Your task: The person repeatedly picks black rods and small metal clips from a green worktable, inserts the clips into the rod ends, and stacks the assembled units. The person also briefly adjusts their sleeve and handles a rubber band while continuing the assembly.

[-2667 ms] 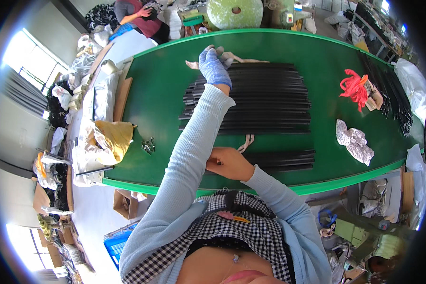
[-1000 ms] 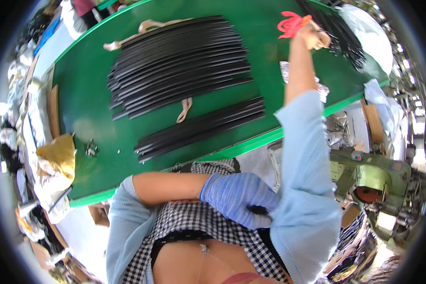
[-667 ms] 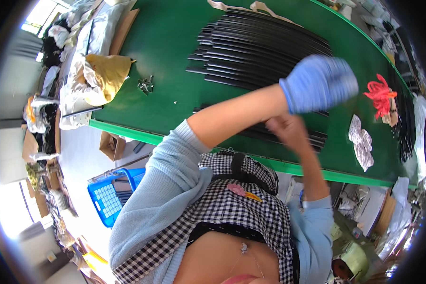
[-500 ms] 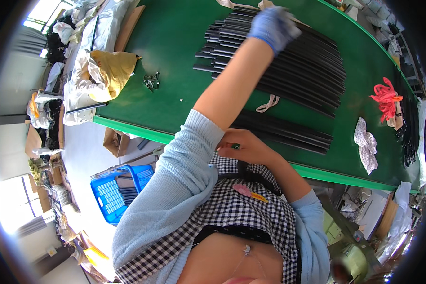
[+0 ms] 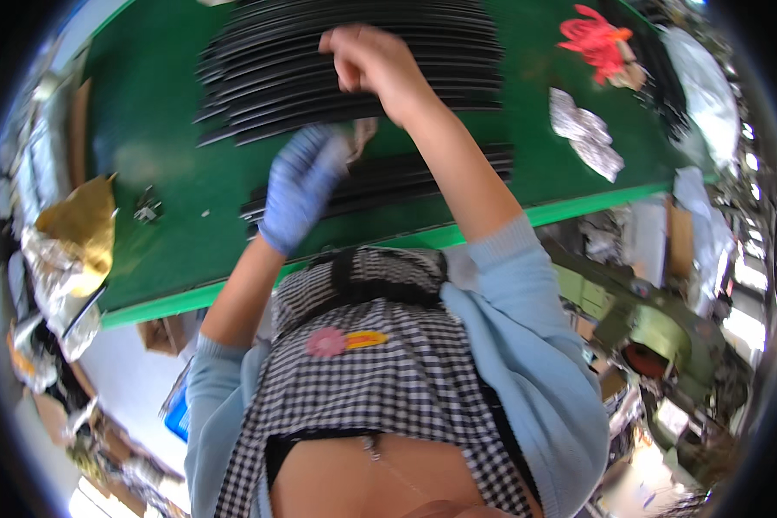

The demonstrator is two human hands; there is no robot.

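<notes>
My left hand (image 5: 300,183), in a blue-and-white glove, is over the near part of the table, smeared by motion. Its fingertips are right at a beige cloth band (image 5: 364,138); I cannot tell whether they grip it. Bare and slightly blurred, my right hand (image 5: 378,69) hovers over a wide spread of long black rods (image 5: 423,47). Its fingers are bent, with the thumb apart and nothing seen between them. A smaller row of black rods (image 5: 388,181) lies nearer to me, partly behind my left hand and right forearm.
The green table (image 5: 164,250) has its front edge at my waist. A gold-and-white bag (image 5: 82,229) and small metal pieces (image 5: 148,205) are left. On the right are a red-pink bundle of ties (image 5: 596,43), a patterned cloth (image 5: 585,134) and black cords (image 5: 665,82). A blue basket (image 5: 178,414) stands below.
My left hand has drawn back from the far end of the rods to the beige band. My right hand has risen from my waist to over the rods. The view has shifted.
</notes>
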